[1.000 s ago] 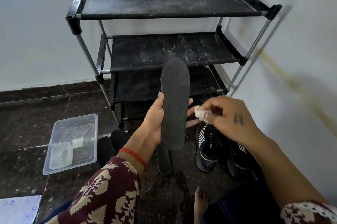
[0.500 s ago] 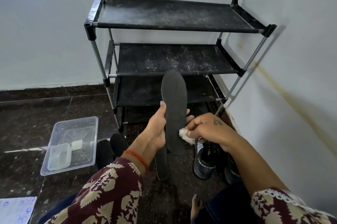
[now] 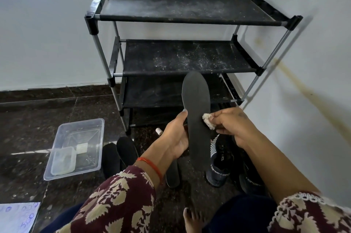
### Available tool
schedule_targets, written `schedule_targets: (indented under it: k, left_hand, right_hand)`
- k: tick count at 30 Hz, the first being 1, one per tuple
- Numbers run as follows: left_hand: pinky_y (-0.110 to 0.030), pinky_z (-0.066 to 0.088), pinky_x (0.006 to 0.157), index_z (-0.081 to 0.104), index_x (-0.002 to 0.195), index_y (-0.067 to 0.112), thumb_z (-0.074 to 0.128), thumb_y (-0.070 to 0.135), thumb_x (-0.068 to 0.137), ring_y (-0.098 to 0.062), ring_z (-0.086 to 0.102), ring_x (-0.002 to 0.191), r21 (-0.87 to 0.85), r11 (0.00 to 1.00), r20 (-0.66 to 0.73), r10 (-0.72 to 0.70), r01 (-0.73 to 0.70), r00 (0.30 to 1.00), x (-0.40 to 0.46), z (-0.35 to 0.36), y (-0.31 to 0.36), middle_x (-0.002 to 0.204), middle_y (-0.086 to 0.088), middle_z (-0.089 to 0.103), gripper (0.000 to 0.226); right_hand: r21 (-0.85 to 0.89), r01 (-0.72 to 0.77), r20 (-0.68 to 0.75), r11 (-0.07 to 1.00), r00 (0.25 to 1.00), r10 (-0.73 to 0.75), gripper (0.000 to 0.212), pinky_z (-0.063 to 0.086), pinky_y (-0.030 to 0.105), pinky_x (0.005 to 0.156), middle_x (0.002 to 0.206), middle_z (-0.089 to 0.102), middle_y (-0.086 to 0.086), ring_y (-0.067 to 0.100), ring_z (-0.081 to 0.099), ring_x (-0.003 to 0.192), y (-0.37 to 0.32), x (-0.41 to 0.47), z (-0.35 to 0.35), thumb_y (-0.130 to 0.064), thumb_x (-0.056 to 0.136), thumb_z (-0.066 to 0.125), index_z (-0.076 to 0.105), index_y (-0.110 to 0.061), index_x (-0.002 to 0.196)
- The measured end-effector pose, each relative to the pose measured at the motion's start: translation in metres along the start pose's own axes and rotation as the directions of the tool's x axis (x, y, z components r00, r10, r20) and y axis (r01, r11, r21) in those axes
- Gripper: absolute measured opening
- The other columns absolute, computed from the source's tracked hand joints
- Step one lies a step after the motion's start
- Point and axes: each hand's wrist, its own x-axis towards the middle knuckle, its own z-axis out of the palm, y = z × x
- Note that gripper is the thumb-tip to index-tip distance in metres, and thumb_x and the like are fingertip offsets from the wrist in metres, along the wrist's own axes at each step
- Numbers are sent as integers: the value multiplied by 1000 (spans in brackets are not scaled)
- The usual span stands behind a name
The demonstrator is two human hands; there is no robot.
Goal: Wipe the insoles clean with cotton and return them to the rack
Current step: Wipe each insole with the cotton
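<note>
Head view, frame centre: my left hand [image 3: 175,138] grips the insole [image 3: 197,119], my right hand [image 3: 230,126] pinches cotton [image 3: 208,121] against it; hard rubbing could bend it loose.

Pale walls [image 3: 47,33], dark speckled floor [image 3: 38,119]

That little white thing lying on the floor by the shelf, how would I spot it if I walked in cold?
Start at the black shoe rack in the corner and drop to its front left leg. Just right of that leg's foot, on the dark floor, stands a small white cylinder, above the black insoles lying there. It is the only pale, stubby thing among dark, flat ones.
</note>
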Motion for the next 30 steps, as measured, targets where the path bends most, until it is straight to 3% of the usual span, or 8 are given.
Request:
schedule_targets:
  k: [5, 9, 13, 15, 16, 18, 23, 30]
  left_hand:
    - [-39, 53, 69, 60, 112, 15, 42, 27, 101, -21, 63, 82, 120, 992, -103, -10, 23, 995, 24, -8, -17, 94, -9, 66, 25]
    - [-39, 49, 77, 59, 110, 20, 43, 19, 100, -18, 61, 82, 195, 975, -238, -57, 105, 970, 65, -33, -45, 94, -3, 65, 19]
    - [-31, 51, 64, 65, 106, 20, 48, 13, 96, -17, 61, 78, 245, 959, -393, -38, 144, 919, 110, -57, -75, 89, -2, 67, 21]
    - [-32, 52, 65, 68, 93, 17, 51, 8, 94, -21, 63, 77, 239, 960, -472, -17, 147, 881, 131, -71, -89, 83, -4, 68, 20]
    - [-33, 54, 67, 69, 90, 17, 53, 7, 93, -24, 65, 80, 262, 954, -501, 6, 145, 866, 143, -80, -96, 85, -6, 70, 19]
    - [-35, 58, 72, 69, 86, 17, 60, 7, 89, -28, 70, 82, 354, 924, -538, 76, 143, 839, 163, -97, -109, 90, -9, 72, 14]
    - [-38, 58, 78, 61, 76, 24, 67, 14, 84, -23, 68, 70, 522, 825, -599, 173, 217, 782, 199, -127, -131, 81, -5, 69, 14]
    - [-39, 52, 92, 65, 116, 13, 60, 13, 85, -25, 63, 104, 647, 712, -501, 127, 273, 856, 228, -148, -155, 105, -5, 68, 32]
  right_hand:
    - [87, -161, 133, 983, 980, 148, 14, 56, 32, 73, 80, 66, 11, 20, 64, 76, 37, 32, 1, 7, 83, 58, 67, -3, 79]
    - [101, -234, 147, 967, 965, 218, 18, 54, 29, 66, 81, 65, 13, 18, 61, 72, 85, 65, 10, 9, 83, 56, 63, -4, 73]
    - [24, -301, 259, 953, 923, 285, 25, 48, 16, 65, 93, 61, 36, 4, 51, 53, 124, 97, 28, 11, 89, 41, 62, 4, 79]
    - [33, -350, 337, 936, 886, 319, 30, 43, 9, 56, 55, 63, 18, 0, 44, 41, 147, 115, 41, 14, 91, 31, 59, 18, 84]
    - [39, -376, 349, 926, 873, 340, 32, 39, 8, 50, 44, 56, 4, -1, 44, 40, 159, 125, 47, 13, 92, 31, 59, 10, 76]
    - [29, -384, 287, 923, 888, 361, 27, 39, 10, 48, 50, 55, -4, 2, 50, 46, 186, 142, 57, 10, 90, 42, 56, -6, 72]
    - [-62, -315, 69, 947, 945, 319, 19, 50, 24, 61, 70, 57, 0, 13, 55, 64, 237, 172, 81, 3, 81, 59, 61, -14, 72]
    - [-138, -301, -6, 943, 953, 304, 15, 51, 35, 82, 82, 61, 5, 19, 57, 80, 281, 202, 103, -6, 81, 62, 61, -18, 71]
